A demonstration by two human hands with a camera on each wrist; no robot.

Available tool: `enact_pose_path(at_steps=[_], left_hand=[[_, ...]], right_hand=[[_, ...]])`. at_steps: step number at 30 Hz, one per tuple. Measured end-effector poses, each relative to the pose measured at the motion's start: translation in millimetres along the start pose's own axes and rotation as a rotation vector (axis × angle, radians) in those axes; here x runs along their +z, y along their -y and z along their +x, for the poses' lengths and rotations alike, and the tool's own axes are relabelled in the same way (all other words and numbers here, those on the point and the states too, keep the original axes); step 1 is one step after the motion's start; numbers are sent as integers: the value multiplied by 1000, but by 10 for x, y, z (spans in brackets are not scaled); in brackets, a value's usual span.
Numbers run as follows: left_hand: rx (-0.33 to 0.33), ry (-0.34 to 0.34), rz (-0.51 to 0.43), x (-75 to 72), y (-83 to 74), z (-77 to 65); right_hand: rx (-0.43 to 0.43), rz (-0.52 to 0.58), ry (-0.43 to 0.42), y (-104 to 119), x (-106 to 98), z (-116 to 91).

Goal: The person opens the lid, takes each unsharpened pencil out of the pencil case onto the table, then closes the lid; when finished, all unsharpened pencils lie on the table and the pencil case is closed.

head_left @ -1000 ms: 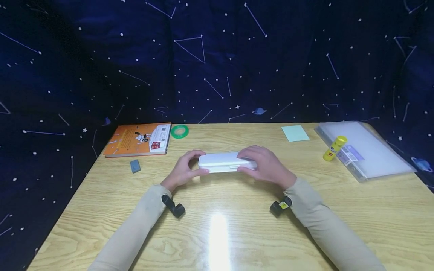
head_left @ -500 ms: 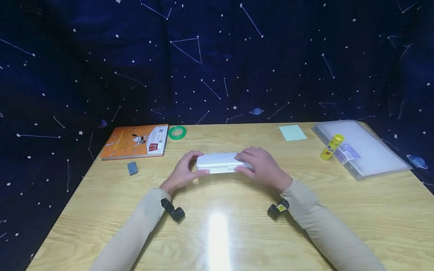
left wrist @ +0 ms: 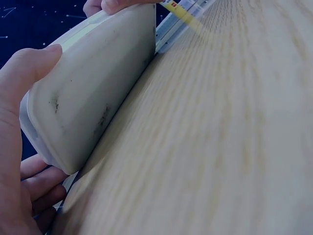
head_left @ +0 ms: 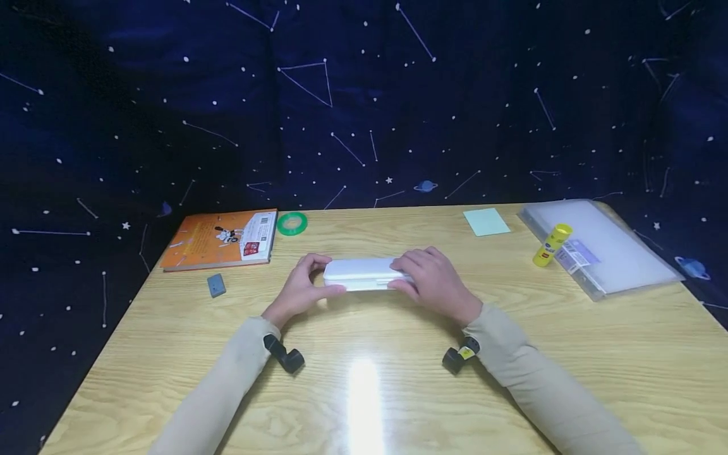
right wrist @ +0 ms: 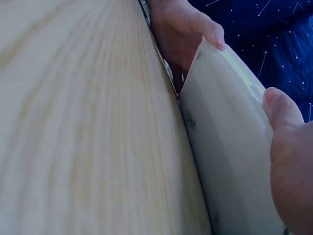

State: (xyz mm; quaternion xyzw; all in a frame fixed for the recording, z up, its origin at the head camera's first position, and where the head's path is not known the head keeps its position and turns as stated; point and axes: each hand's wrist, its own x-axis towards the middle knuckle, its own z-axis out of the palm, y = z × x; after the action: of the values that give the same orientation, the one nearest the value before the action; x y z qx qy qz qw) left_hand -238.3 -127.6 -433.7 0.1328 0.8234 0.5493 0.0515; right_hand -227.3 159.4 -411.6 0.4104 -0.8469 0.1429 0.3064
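A long white pencil case (head_left: 358, 269) sits level at the middle of the table, a hand at each end. My left hand (head_left: 298, 291) grips its left end, thumb along the near edge and fingers round the far side. Over the right end, my right hand (head_left: 435, 281) holds with fingers on the lid and thumb at the front by the clasp. Dark smudges mark the case's pale underside (left wrist: 98, 83) in the left wrist view, close over the wood. The right wrist view shows the same case (right wrist: 230, 122) between both thumbs. Its inside is hidden.
An orange book (head_left: 218, 240), green tape roll (head_left: 292, 223) and blue-grey eraser (head_left: 216, 285) lie on the left. Toward the right are a pale green sticky note (head_left: 486, 222), a yellow glue stick (head_left: 552, 245) and a clear plastic folder (head_left: 620, 246). A starry cloth (head_left: 364, 101) hangs behind.
The whole head view has drifted slightly left as the camera turned. Both hands keep their hold on the pencil case, which stays in about the same place on the table.
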Motion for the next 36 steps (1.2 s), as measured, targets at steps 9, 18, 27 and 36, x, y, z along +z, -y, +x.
enact_pose_path(at_steps=[9,18,27,36], left_hand=[[1,-1,-5,-55,15,-19],[4,21,-39,-33,-43,-16],[51,14,14,-40,43,-7],[104,43,23,-15,87,-5]], right_hand=[[54,36,-38,88,40,3],[61,-11,-78,146,23,-37],[68,-51,-77,147,8,18],[106,32,-124,74,-44,34]])
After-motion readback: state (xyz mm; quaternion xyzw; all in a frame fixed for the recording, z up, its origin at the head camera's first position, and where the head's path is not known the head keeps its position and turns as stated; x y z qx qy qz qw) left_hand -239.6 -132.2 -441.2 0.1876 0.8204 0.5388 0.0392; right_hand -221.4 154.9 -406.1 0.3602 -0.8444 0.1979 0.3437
